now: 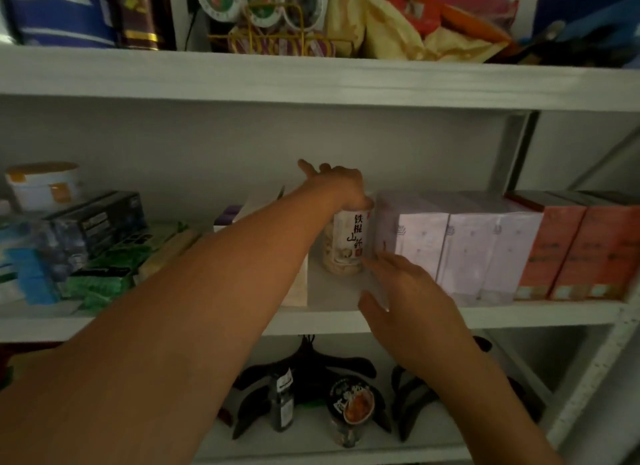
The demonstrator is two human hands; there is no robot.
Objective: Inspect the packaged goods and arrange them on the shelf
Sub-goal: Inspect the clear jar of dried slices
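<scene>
Grip: left hand [341, 187] curls down over the top of the pale cylindrical jar [346, 246], index finger sticking out straight past it; right hand [412, 301] holds nothing, with straight, spread fingers whose tips touch the lower front corner of the nearest lilac carton.
Shelving: white painted shelf unit [519, 315] with flat matte boards; the jar stands upright on the middle board.
Right of jar: three pale lilac cardboard cartons [460, 249], glossy and rectangular, side by side, the first touching the jar; their print is too faint to read.
Far right: salmon-red cardboard cartons [581, 253], touching the lilac row.
Left side: crinkled green foil packets [104, 274] lying flat, with a black rectangular box [104, 218] behind them.
Jar label: white wrap with vertical black characters 铁棍山药; pale slices pictured below them.
Lower board: small round jar with a dark printed lid [351, 405].
</scene>
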